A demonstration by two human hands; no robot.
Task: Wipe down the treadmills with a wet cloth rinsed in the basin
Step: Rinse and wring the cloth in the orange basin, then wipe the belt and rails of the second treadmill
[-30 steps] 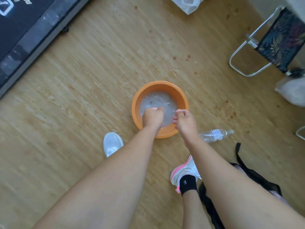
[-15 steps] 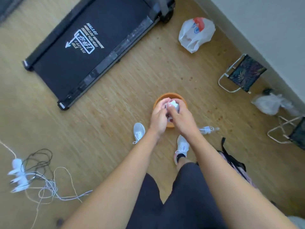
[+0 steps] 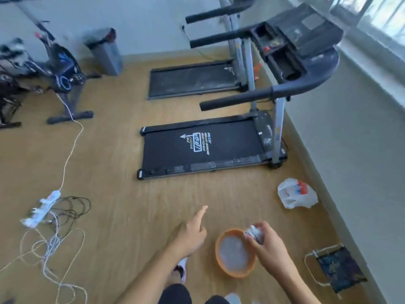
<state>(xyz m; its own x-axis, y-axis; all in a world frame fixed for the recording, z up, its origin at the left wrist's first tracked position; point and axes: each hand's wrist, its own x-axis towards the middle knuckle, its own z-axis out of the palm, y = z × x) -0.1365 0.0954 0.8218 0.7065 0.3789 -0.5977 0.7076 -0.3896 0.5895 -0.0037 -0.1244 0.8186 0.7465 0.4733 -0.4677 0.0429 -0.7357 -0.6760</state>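
An orange basin [image 3: 217,252] of cloudy water stands on the wooden floor just in front of me. My right hand [image 3: 272,252] grips a wadded white wet cloth [image 3: 254,234] above the basin's right rim. My left hand [image 3: 190,238] hovers left of the basin, holding nothing, its index finger stretched out toward the treadmills. The near treadmill [image 3: 201,148] lies ahead with a black belt and white print; its dusty console [image 3: 295,40] and handrails rise at the right. A second treadmill [image 3: 192,80] stands behind it.
A white plastic bag [image 3: 295,194] lies by the right wall, and a folding stool [image 3: 337,268] stands right of the basin. A power strip [image 3: 41,209] with tangled cables sprawls at the left. An exercise bike [image 3: 61,71] and a grey bin [image 3: 105,51] stand at the back left.
I have straightened up and my view has lifted from the basin to the room. Both hands came out of the water; the left let go of the cloth and now points ahead.
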